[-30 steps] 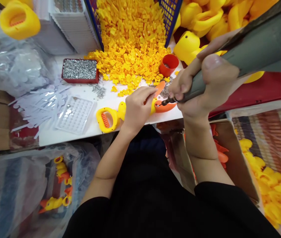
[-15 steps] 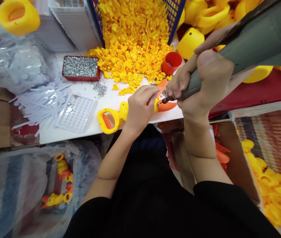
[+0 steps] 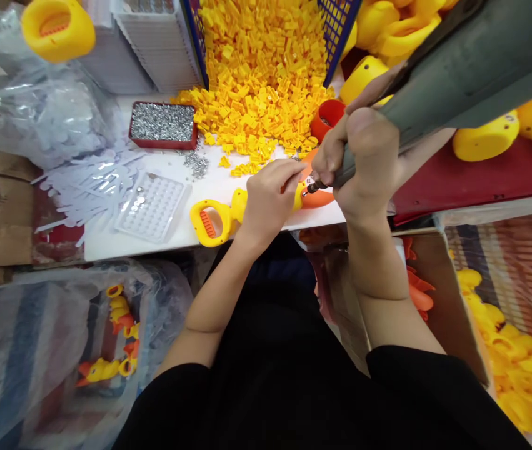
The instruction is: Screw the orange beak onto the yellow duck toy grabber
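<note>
A yellow duck-shaped toy (image 3: 239, 205) lies on the white table edge, its ring handle to the left and its orange end to the right. My left hand (image 3: 270, 201) is closed around the toy's middle, hiding part of it. Wrapped round a grey-green power screwdriver (image 3: 467, 75), my right hand (image 3: 369, 162) holds it slanting down to the left. The driver's dark tip meets the yellow part beside the orange piece. Behind the toy stands a red cup (image 3: 327, 119) with small metal parts inside, partly beside my right hand.
Small yellow parts (image 3: 260, 94) spill from a blue basket (image 3: 341, 31). A red tray (image 3: 162, 145) of screws, a clear dimpled tray (image 3: 153, 206) and white strips (image 3: 92, 187) lie left. An open carton (image 3: 453, 300) stands below right; finished-looking toys (image 3: 101, 370) lie lower left.
The view has shifted, so the table items appear slightly further right. My right hand and the screwdriver have moved a little left relative to the table; both hands keep their holds.
</note>
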`<state>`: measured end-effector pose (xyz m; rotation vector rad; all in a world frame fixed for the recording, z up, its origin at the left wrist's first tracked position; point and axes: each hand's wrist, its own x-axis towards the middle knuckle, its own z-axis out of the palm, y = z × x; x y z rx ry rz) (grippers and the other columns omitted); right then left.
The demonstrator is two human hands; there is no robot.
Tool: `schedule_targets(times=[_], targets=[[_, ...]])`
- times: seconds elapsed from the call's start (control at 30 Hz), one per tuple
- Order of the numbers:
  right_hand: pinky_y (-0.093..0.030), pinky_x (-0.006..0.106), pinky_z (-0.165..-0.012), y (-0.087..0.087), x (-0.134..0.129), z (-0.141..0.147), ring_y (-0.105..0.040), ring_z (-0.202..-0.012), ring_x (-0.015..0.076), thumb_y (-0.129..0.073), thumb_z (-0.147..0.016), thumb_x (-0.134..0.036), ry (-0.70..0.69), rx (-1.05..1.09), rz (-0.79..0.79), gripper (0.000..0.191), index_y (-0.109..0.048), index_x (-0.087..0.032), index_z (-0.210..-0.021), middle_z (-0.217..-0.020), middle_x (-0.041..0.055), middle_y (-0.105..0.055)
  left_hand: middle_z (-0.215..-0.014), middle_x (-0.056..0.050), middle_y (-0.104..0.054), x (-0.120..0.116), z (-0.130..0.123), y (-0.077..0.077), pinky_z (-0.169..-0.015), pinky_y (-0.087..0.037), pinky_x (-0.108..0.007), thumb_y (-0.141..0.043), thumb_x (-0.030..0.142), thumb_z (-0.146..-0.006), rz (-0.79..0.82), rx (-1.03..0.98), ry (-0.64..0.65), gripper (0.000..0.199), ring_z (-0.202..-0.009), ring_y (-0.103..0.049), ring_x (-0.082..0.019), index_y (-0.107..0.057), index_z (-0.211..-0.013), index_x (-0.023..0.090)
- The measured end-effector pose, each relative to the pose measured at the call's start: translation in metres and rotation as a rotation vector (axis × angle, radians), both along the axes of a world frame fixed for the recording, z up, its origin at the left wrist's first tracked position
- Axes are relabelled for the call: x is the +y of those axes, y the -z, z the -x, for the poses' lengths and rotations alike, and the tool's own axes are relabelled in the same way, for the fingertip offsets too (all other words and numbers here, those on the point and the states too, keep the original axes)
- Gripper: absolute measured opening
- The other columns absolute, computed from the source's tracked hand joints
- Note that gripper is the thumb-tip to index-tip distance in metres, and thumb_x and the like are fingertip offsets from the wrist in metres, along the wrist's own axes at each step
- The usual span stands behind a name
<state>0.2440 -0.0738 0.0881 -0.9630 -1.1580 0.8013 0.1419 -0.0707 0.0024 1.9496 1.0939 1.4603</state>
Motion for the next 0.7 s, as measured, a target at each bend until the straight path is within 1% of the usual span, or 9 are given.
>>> schedule_targets(times=[0.07, 0.1, 0.2, 0.27, 0.37, 0.43, 0.5, 0.6, 0.7], targets=[[-0.032, 0.024, -0.04, -0.001, 0.001, 0.003, -0.039, -0.04, 0.008, -0.068, -0.081, -0.032, -0.01, 0.061, -0.129, 0.022, -0.049, -0.029, -0.093, -0.056, -0.0085, -0.043, -0.092, 0.0, -0.081, 0.0, 0.0, 0.0, -0.085, -0.058, -0.03, -0.062, 0.007, -0.09, 0.004, -0.003, 0.008, 0.022, -0.088, -0.075, -0.018, -0.073, -0.084, 0.024], [-0.03, 0.023, -0.039, -0.001, 0.002, 0.003, -0.038, -0.038, 0.008, -0.064, -0.081, -0.029, -0.028, 0.053, -0.152, 0.016, -0.051, -0.028, -0.09, -0.053, -0.0089, -0.042, -0.091, 0.0, -0.081, 0.0, -0.001, 0.0, -0.084, -0.058, -0.029, -0.062, 0.007, -0.091, -0.001, -0.006, 0.007, 0.022, -0.087, -0.075, -0.018, -0.073, -0.082, 0.024], [-0.029, 0.023, -0.036, 0.002, 0.006, 0.0, -0.035, -0.036, 0.0077, -0.059, -0.081, -0.032, -0.089, -0.001, -0.104, 0.008, -0.055, -0.025, -0.081, -0.048, -0.0077, -0.04, -0.089, 0.0, -0.08, 0.0, -0.004, 0.001, -0.08, -0.057, -0.027, -0.061, 0.006, -0.091, -0.035, -0.019, -0.02, 0.023, -0.084, -0.075, -0.017, -0.071, -0.079, 0.023], [-0.028, 0.022, -0.034, 0.003, 0.008, -0.002, -0.032, -0.034, 0.0067, -0.061, -0.08, -0.032, -0.12, 0.038, -0.125, 0.009, -0.056, -0.024, -0.079, -0.047, -0.0086, -0.039, -0.088, -0.001, -0.081, 0.0, -0.006, 0.003, -0.078, -0.057, -0.026, -0.06, 0.005, -0.09, -0.061, -0.017, -0.036, 0.024, -0.083, -0.074, -0.017, -0.071, -0.078, 0.023], [-0.03, 0.023, -0.034, 0.001, 0.006, -0.006, -0.033, -0.033, 0.0069, -0.063, -0.079, -0.027, -0.159, 0.12, -0.184, 0.007, -0.059, -0.024, -0.084, -0.046, -0.0106, -0.041, -0.088, -0.001, -0.081, 0.001, -0.006, 0.006, -0.077, -0.057, -0.027, -0.062, 0.006, -0.091, -0.095, -0.003, -0.061, 0.022, -0.081, -0.074, -0.017, -0.074, -0.082, 0.023], [-0.03, 0.024, -0.035, -0.003, 0.006, -0.01, -0.034, -0.034, 0.0072, -0.062, -0.08, -0.025, -0.137, 0.146, -0.197, 0.008, -0.058, -0.025, -0.087, -0.047, -0.0107, -0.041, -0.09, -0.001, -0.082, 0.001, -0.004, 0.006, -0.077, -0.058, -0.027, -0.065, 0.007, -0.091, -0.121, -0.011, -0.078, 0.02, -0.082, -0.075, -0.017, -0.075, -0.086, 0.023], [-0.029, 0.025, -0.036, -0.007, 0.009, -0.015, -0.032, -0.035, 0.0067, -0.063, -0.08, -0.027, -0.068, 0.182, -0.221, 0.011, -0.054, -0.027, -0.087, -0.049, -0.01, -0.039, -0.091, -0.001, -0.082, -0.001, -0.002, 0.005, -0.078, -0.059, -0.027, -0.068, 0.006, -0.09, -0.139, -0.036, -0.071, 0.019, -0.083, -0.075, -0.016, -0.076, -0.089, 0.023], [-0.021, 0.026, -0.035, -0.013, 0.018, -0.019, -0.026, -0.034, 0.0058, -0.065, -0.073, -0.034, 0.071, 0.31, -0.28, 0.022, -0.048, -0.027, -0.085, -0.049, -0.0098, -0.032, -0.092, -0.001, -0.082, -0.006, 0.001, 0.001, -0.078, -0.06, -0.025, -0.071, 0.004, -0.088, -0.11, -0.094, -0.031, 0.019, -0.084, -0.076, -0.014, -0.077, -0.092, 0.021], [-0.013, 0.028, -0.034, -0.016, 0.028, -0.019, -0.021, -0.032, 0.006, -0.063, -0.068, -0.04, 0.14, 0.392, -0.279, 0.028, -0.045, -0.025, -0.084, -0.048, -0.0102, -0.028, -0.093, -0.001, -0.081, -0.011, 0.001, -0.003, -0.077, -0.061, -0.024, -0.072, 0.003, -0.087, -0.035, -0.136, -0.003, 0.019, -0.083, -0.075, -0.013, -0.077, -0.092, 0.02]])
